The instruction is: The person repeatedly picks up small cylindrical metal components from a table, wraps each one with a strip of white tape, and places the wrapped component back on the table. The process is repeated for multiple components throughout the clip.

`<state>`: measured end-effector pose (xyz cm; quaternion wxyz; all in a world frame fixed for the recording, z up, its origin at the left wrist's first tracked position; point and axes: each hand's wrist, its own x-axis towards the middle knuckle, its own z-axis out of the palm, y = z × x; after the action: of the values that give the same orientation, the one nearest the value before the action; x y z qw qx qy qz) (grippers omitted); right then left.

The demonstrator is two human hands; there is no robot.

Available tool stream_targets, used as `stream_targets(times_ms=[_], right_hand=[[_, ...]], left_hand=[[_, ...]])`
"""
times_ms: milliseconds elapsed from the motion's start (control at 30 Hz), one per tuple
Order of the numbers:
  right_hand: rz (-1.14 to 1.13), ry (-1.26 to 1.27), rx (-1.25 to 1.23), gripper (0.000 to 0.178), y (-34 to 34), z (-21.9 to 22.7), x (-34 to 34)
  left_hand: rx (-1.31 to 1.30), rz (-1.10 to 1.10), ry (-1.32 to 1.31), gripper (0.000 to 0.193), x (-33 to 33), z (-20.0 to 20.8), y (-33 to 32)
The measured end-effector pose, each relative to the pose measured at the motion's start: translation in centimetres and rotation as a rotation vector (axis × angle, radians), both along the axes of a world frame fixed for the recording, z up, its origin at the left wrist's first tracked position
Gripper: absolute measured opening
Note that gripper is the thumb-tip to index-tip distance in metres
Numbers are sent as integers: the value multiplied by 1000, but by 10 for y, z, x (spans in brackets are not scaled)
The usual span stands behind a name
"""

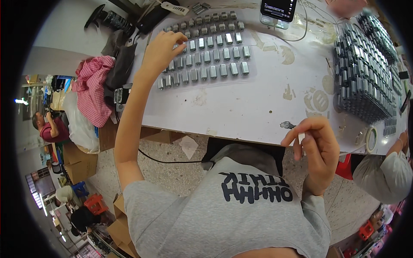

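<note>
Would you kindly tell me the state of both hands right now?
Left hand: curved over the metal pieces; whether it grips one cannot be told.
Right hand: closed, pinching a small white piece.

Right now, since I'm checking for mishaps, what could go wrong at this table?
The left hand reaches over the metal blocks, so its fingers could knock some over. The right hand pinches a small white piece near the edge of the table, so it might slip and fall.
</note>
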<state>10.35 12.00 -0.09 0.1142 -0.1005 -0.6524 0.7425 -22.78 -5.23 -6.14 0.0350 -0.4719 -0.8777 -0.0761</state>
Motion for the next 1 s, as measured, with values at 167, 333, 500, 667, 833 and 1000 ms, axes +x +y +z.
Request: stream_targets(times_ms=[167,333,500,667,833,1000], right_hand=[[-146,5,30,12,-8,2,-2],[-184,-12,-5,11,-7,0,0],[-260,-63,-48,15,-11,9,-7],[-202,-129,-145,14,-10,5,-2],[-104,-140,-226,11,11,8,12],[-84,18,-116,13,9,-6,5]], left_hand=[[17,-47,-18,24,-1,-5,6],[3,-95,-74,24,-5,-5,5],[53,-66,-233,25,-7,-3,6],[133,-76,-378,28,-7,1,12],[51,-223,-257,28,-3,-1,34],[-55,-137,-143,17,8,4,15]])
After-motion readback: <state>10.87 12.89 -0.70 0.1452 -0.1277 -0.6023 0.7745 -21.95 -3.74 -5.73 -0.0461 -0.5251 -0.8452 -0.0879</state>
